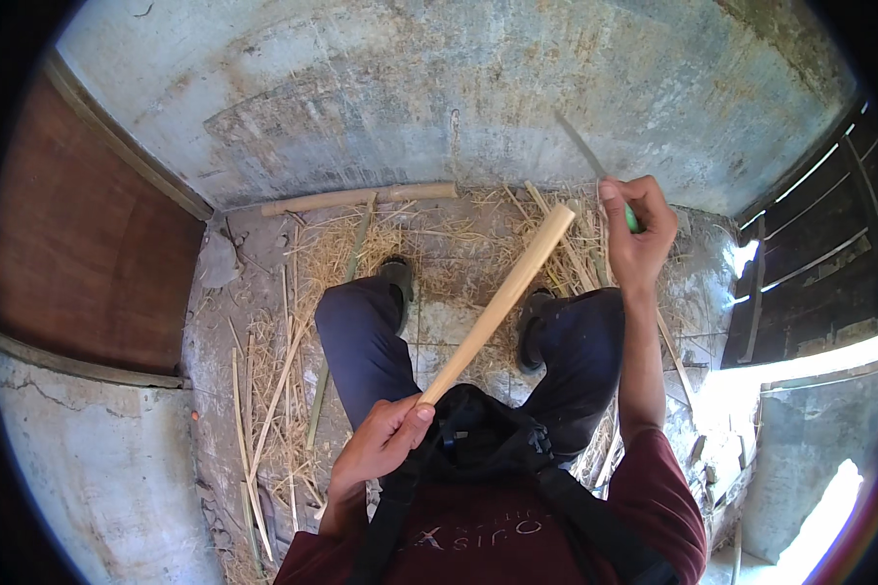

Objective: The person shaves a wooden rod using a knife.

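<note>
My left hand (384, 441) is closed round the near end of a pale, smooth strip of split bamboo (502, 302). The strip slants up and away to the right over my lap, its far end free between my knees and the wall. At the right, my right hand (640, 226) is raised, wrapped round the green handle of a knife (582, 146). Its thin grey blade points up and to the left, apart from the strip. Most of the handle is hidden by my fingers.
Straw-like shavings (439, 234) and long thin bamboo strips (263, 419) litter the floor round my feet. A bamboo pole (361, 199) lies along the foot of the stained wall (361, 107). A brown wooden panel (98, 214) stands left, dark slatted boards (815, 253) right.
</note>
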Demonstrator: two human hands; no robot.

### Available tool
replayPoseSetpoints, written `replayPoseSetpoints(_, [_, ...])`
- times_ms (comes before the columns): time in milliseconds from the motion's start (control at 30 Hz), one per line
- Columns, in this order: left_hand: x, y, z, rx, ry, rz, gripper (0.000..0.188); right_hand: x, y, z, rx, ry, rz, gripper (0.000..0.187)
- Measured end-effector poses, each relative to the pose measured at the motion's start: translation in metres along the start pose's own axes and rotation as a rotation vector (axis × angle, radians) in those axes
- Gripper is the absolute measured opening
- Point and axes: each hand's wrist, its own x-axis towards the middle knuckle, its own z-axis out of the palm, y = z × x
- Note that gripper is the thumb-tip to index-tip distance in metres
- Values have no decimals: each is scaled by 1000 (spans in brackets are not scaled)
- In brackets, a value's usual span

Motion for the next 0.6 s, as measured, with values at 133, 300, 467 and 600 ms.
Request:
replayPoseSetpoints(133, [5,-13,4,-50,102,-60,45,-14,-2,-2,197,-101,195,12])
replayPoseSetpoints(300, [11,-8,10,-86,128,-59,42,-47,-46,10,250,-288,13,16])
replayPoseSetpoints(467, [20,13,8,-45,106,-71,39,-71,-71,22,87,-439,-317,20])
replayPoseSetpoints(600, [25,24,10,3,135,-20,36,-78,-79,24,67,-411,-412,23])
